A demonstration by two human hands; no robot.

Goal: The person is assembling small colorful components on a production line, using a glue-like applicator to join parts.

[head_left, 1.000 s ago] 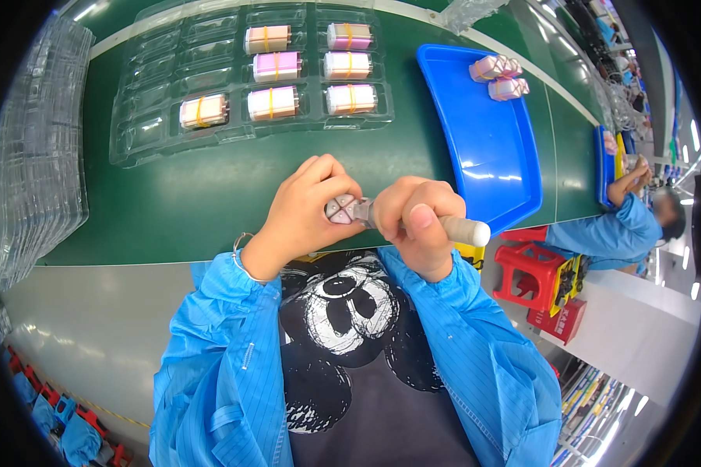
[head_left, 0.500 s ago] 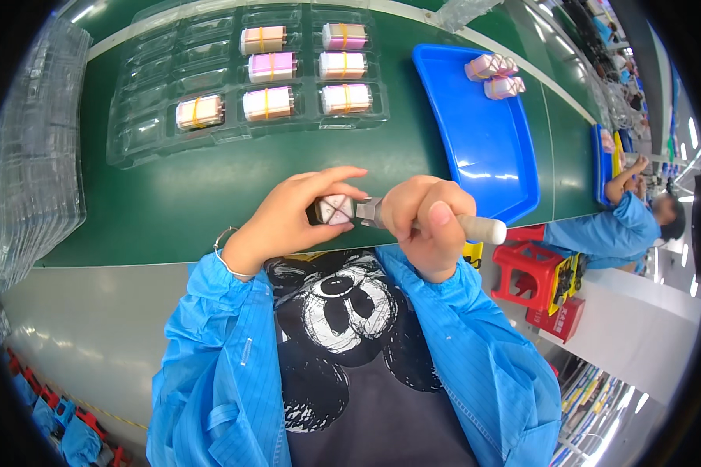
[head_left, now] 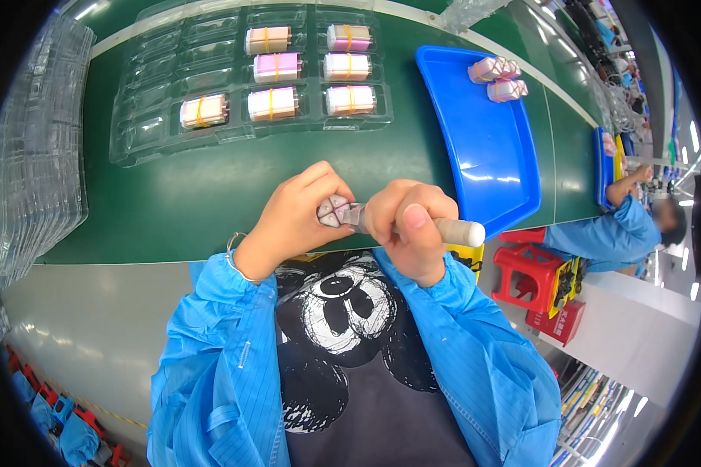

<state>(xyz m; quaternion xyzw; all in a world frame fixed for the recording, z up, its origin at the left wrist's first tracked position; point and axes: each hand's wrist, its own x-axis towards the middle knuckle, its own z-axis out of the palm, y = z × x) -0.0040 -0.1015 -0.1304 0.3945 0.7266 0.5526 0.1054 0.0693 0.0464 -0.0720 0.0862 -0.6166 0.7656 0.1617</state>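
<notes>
Head view: the left hand (head_left: 296, 214) pinches a small pale pink banded block (head_left: 333, 211) by its end, just above the near edge of the green table mat (head_left: 210, 194). The right hand (head_left: 409, 226) is closed in a fist around a white-handled tool (head_left: 452, 231) whose tip meets the block. For a clean result, the block wants a firm, steady pinch and the tool a light, square pressure. Finished blocks sit in a clear plastic tray (head_left: 140, 132); a blue plastic tray (head_left: 491, 156) lies to the right.
</notes>
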